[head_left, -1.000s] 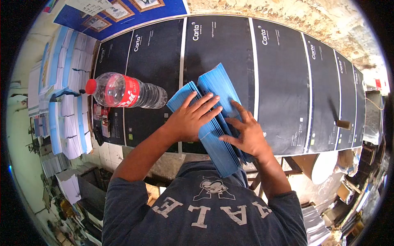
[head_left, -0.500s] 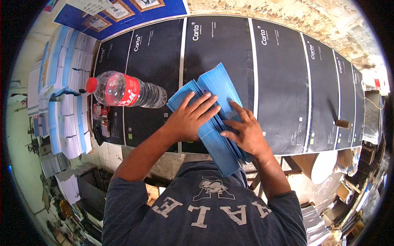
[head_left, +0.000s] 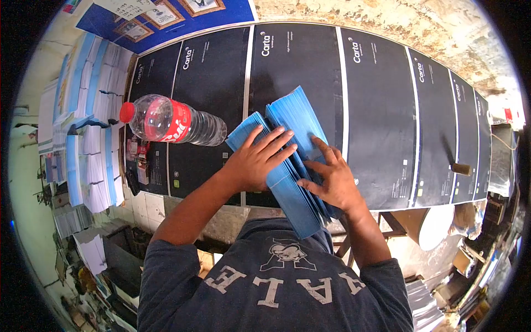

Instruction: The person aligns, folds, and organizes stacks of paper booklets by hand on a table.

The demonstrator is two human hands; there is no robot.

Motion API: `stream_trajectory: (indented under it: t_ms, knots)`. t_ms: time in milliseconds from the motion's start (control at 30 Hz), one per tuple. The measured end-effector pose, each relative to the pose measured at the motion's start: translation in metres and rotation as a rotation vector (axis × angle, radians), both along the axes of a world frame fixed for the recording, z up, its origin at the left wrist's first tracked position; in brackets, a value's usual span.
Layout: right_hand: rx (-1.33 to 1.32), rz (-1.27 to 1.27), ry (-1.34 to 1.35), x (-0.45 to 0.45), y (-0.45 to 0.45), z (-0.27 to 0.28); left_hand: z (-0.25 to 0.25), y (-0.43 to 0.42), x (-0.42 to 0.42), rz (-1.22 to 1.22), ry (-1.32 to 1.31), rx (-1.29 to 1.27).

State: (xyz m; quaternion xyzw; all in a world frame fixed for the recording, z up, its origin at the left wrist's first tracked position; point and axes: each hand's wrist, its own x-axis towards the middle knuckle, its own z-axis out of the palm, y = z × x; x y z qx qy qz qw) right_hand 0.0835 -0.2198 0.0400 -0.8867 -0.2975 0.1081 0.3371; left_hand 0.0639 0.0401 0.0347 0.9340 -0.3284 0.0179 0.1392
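Note:
Two bundles of thin blue sheets lie side by side on the black table, slanting toward my body. My left hand (head_left: 259, 160) rests palm down on the left blue bundle (head_left: 294, 200), its fingers spread and reaching to the gap between the two. On the right blue bundle (head_left: 296, 113) lie the fingertips of my right hand (head_left: 332, 180), fingers apart, the thumb pointing at the left bundle. The lower part of the right bundle is hidden under that hand. A clear bottle with a red cap and label (head_left: 176, 122) lies on its side left of my left hand.
The black table (head_left: 379, 127) carries a small brown cylindrical object (head_left: 461, 169) at the right and small red packets (head_left: 142, 160) at its left end. Tall stacks of white and blue paper (head_left: 94, 122) stand beyond the left edge. A blue board with framed pictures (head_left: 166, 22) is at the back left.
The view has shifted very slightly. Both hands keep almost the same place on the blue bundles.

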Motion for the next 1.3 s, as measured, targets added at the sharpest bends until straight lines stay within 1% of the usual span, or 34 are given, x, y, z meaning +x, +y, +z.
stream_trajectory:
  t_ms: [133, 200, 333, 533, 600, 700, 833, 900, 1033, 1100, 1200, 1233, 1300]
  knots:
    - [0.053, -0.005, 0.009, 0.001, -0.002, -0.008, 0.001, 0.0, 0.0, -0.006, 0.012, -0.006]
    - [0.036, 0.033, -0.092, -0.001, -0.002, -0.015, -0.002, 0.0, -0.002, 0.018, -0.046, -0.041]
    - [-0.023, 0.048, -0.093, -0.003, 0.0, 0.002, -0.005, 0.002, -0.002, 0.011, -0.046, 0.027]
    - [0.04, 0.018, -0.018, 0.0, -0.002, -0.008, 0.0, 0.002, -0.002, -0.015, -0.017, -0.004]
    - [0.011, -0.028, -0.017, -0.003, -0.001, -0.012, 0.0, 0.002, -0.002, -0.003, 0.0, 0.014]
    - [-0.057, -0.014, -0.044, -0.008, 0.006, 0.003, 0.002, 0.001, -0.001, -0.001, 0.034, -0.015]
    - [-0.069, -0.02, -0.027, -0.007, 0.005, 0.002, 0.002, 0.0, 0.0, -0.004, 0.012, 0.008]
    - [0.008, -0.001, 0.005, -0.005, 0.002, -0.001, 0.001, -0.001, 0.0, -0.005, 0.006, 0.008]
    - [0.016, 0.014, 0.014, -0.004, 0.001, -0.001, 0.002, 0.0, 0.001, -0.01, 0.003, 0.013]
    - [0.001, 0.007, -0.005, -0.005, 0.002, 0.002, 0.001, 0.0, 0.001, -0.007, 0.005, 0.001]
    - [0.028, 0.008, -0.086, -0.009, 0.002, -0.014, -0.001, 0.001, -0.002, 0.042, -0.008, -0.014]
    - [0.027, 0.007, -0.086, -0.009, 0.002, -0.011, -0.001, 0.0, -0.003, 0.04, -0.009, -0.014]
    - [-0.069, 0.042, -0.134, -0.009, 0.003, -0.003, 0.001, 0.001, -0.005, 0.036, -0.003, 0.01]
